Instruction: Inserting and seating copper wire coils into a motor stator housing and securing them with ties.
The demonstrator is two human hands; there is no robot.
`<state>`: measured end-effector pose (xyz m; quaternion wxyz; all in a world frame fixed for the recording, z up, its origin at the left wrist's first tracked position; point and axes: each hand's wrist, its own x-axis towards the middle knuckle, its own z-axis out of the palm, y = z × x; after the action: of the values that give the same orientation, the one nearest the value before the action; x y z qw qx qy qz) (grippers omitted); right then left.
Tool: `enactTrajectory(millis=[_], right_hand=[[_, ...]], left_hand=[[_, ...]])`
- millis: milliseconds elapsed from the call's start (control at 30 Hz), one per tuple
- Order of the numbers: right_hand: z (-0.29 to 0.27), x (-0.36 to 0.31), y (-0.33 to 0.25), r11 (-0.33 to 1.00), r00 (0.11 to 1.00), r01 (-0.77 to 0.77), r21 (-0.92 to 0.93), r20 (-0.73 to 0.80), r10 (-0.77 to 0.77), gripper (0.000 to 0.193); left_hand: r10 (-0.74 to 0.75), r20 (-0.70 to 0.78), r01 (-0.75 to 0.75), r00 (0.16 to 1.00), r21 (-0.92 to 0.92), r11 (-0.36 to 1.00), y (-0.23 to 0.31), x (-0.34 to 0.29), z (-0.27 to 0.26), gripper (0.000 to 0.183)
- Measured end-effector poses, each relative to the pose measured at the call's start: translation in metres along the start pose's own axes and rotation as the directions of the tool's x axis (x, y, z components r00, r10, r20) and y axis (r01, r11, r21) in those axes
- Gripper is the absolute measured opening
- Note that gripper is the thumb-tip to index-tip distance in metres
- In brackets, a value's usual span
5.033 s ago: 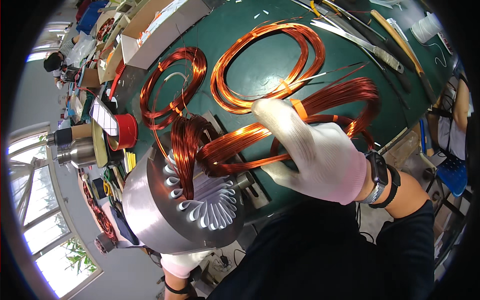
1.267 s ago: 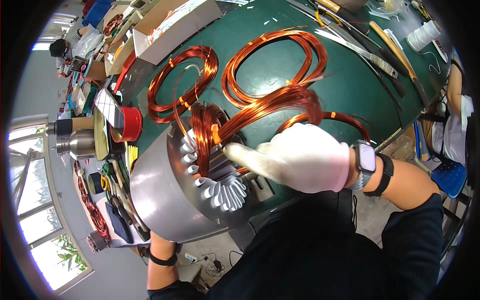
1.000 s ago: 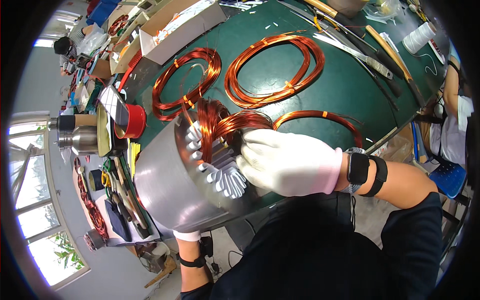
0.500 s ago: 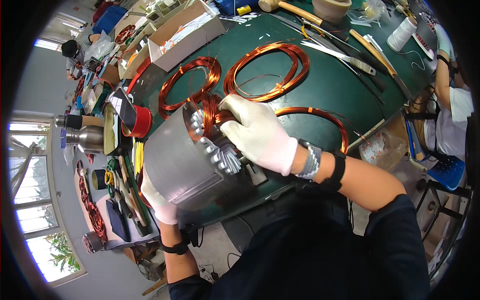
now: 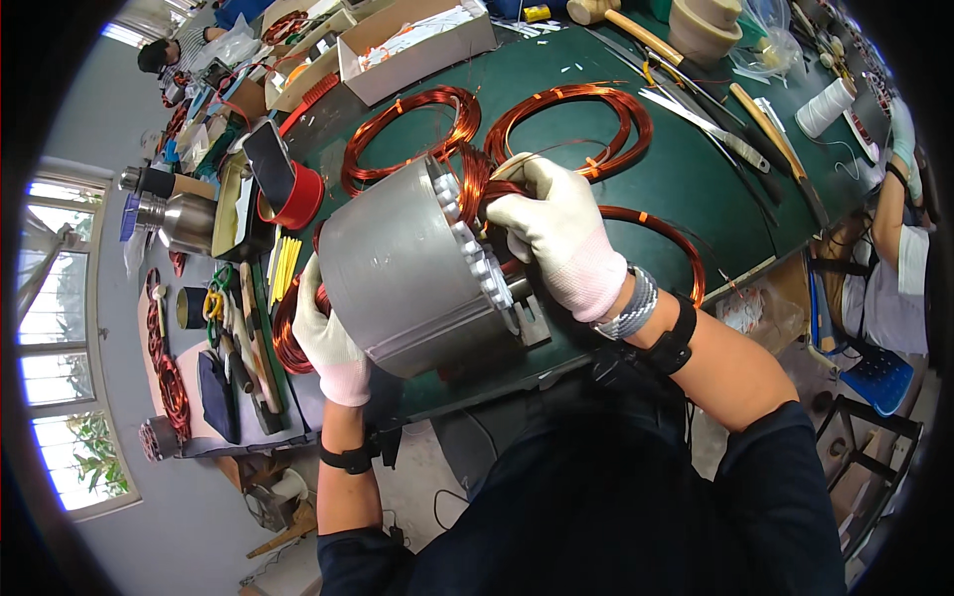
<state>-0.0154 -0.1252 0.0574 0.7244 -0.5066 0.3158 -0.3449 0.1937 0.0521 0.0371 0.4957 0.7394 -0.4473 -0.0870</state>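
Observation:
A grey cylindrical motor stator [image 5: 412,273] lies on its side at the bench's near edge. White slot liners [image 5: 482,263] stick out round its right end. My gloved right hand [image 5: 566,233] is closed, pinching a bundle of copper wire [image 5: 505,191] beside that end. The wires bunch over the stator's upper rim. At the left end, my gloved left hand [image 5: 333,343] is closed around strands of a copper wire coil [image 5: 288,333], touching the stator; some of its fingertips are hidden.
Taped copper coils [image 5: 571,129] lie behind the stator on the green bench [image 5: 477,89]. A box of paper strips [image 5: 417,50] stands at the back. Files, shears and wooden-handled tools [image 5: 765,124] lie right, near a thread spool [image 5: 825,107]. Another person [image 5: 899,248] works far right.
The stator has turned, its liner-ringed end now facing more to the right. My right hand still pinches the wire bundle, now beside the rim. The whole view has shifted somewhat.

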Motion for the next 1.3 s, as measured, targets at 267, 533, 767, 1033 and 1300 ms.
enactTrajectory(millis=[267,533,767,1033,1300], right_hand=[[0.008,0.033,0.001,0.982,0.985,0.14,-0.127,-0.082,-0.151,0.048],[0.014,0.059,0.012,0.972,0.976,-0.209,0.107,0.089,0.2,0.044],[0.025,0.087,0.036,0.927,0.986,-0.162,0.339,0.097,0.137,0.041],[0.031,0.101,0.021,0.967,0.968,-0.115,0.228,0.244,0.058,0.051],[0.019,0.09,0.031,0.95,0.947,0.242,0.197,0.166,-0.276,0.04]], left_hand=[[-0.334,0.049,0.306,0.941,-0.536,0.787,0.001,0.014,0.0,0.067],[-0.262,0.434,0.495,0.862,-0.606,0.623,-0.067,0.022,-0.001,0.06],[0.006,0.916,0.908,0.401,-0.396,-0.138,-0.051,0.08,0.003,0.059],[-0.333,0.363,0.492,0.87,-0.684,0.539,0.002,0.085,0.035,0.06],[-0.274,0.314,0.367,0.909,-0.914,0.171,0.026,0.068,0.043,0.062]])
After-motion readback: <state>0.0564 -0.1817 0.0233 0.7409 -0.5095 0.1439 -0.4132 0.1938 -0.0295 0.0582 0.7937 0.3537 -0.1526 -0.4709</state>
